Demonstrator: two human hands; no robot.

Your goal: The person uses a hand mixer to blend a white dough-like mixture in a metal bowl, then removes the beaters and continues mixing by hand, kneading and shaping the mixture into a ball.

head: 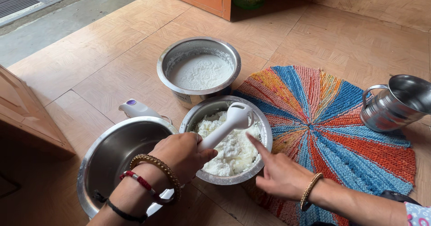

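Beaded bangles and thread bands circle both wrists of the hands.

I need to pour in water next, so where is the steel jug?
The steel jug stands at the far right of the head view, on the edge of the round woven mat, right of the bowl of white curd.

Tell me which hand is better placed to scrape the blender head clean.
Right, probably. The right hand has a forefinger already at the white mass beside the blender head; the left hand is gripping the shaft over the bowl.
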